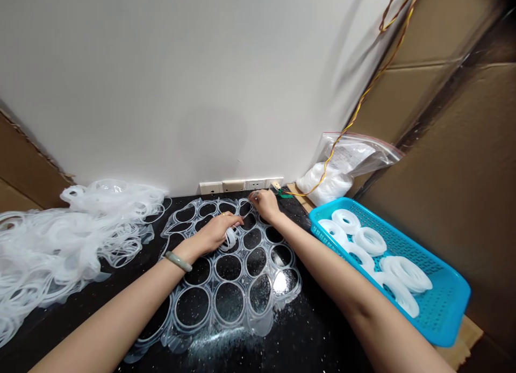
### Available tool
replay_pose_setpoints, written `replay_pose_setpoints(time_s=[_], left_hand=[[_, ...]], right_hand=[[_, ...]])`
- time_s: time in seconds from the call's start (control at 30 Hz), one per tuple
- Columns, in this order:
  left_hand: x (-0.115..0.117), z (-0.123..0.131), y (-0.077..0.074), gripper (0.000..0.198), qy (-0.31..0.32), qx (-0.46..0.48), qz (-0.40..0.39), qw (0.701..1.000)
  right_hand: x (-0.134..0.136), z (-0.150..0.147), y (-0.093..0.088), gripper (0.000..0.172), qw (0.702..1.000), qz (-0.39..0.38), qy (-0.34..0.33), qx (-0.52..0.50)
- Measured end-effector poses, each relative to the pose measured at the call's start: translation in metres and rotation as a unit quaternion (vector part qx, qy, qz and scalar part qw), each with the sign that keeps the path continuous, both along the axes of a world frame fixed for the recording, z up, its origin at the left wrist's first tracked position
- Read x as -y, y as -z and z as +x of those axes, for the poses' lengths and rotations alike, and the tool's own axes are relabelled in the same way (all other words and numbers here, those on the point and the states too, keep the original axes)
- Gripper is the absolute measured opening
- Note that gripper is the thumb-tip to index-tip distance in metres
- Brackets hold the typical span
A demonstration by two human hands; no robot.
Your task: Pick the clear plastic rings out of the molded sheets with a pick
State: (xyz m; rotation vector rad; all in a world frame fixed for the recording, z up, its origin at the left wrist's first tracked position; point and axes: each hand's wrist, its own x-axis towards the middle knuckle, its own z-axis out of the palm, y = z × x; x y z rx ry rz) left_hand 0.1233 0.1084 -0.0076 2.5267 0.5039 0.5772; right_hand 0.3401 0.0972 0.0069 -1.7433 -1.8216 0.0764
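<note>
"Scanning from 9 o'clock, what have I got on the head feed?"

"Thin white loops [92, 222] heaped on the black bench [322, 319]. Mid-dial lies a clear perforated sheet [213, 275], its round holes in rows. Just above its centre, my left hand [217, 230] curls around a small bundle of rings [229, 238]. Wall sockets [255, 185] sit at 12."

"And my right hand [266, 202]?"

"At 1 o'clock, fingertips drawn together. It seems to pinch the sheet's far edge, though I can't make out the exact grip."

"How do I handle that well?"

"I'd keep the bundle tucked in the left palm, brace the web close beside the pinch, and go gently; such thin film could stretch or tear."

"Further round?"

"A zip bag [355, 152] at 2, then a blue basket [433, 308] at 3, holding white ring stacks [411, 273]."

"Any brands or labels?"

"No writing I can read, on sockets or bag."
</note>
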Motion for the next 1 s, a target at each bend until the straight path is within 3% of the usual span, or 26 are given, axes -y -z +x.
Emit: replay_pose_setpoints(time_s=[0.13,0.23,0.37,0.47,0.57,0.7,0.87,1.0], left_hand=[[0.003,0.000,-0.001,0.031,0.002,0.003,-0.004,1.000],[0.003,-0.001,-0.001,0.031,-0.002,0.008,-0.004,1.000],[0.002,0.000,0.000,0.030,-0.012,0.019,0.002,1.000],[0.009,0.004,-0.006,0.028,-0.024,0.032,0.011,0.999],[0.030,0.010,-0.019,0.030,-0.041,0.085,0.031,0.995],[0.068,0.017,-0.039,0.048,-0.049,0.165,0.028,0.985],[0.098,0.016,-0.045,0.053,0.031,0.166,-0.168,0.971],[0.112,0.008,-0.045,0.034,0.011,0.141,-0.260,0.955]], right_hand=[[-0.013,0.020,-0.025,0.031,0.991,0.041,0.125,-0.015],[-0.016,0.039,-0.048,0.027,0.968,0.090,0.223,-0.073],[-0.003,0.058,-0.067,0.023,0.936,0.164,0.274,-0.147],[0.019,0.054,-0.071,0.016,0.945,0.123,0.229,-0.197],[0.051,0.034,-0.070,0.010,0.959,0.000,0.110,-0.260],[0.097,0.002,-0.070,0.004,0.939,-0.099,-0.059,-0.324],[0.143,-0.020,-0.072,0.010,0.896,-0.153,-0.133,-0.396],[0.169,-0.019,-0.068,0.022,0.872,-0.171,-0.151,-0.433]])
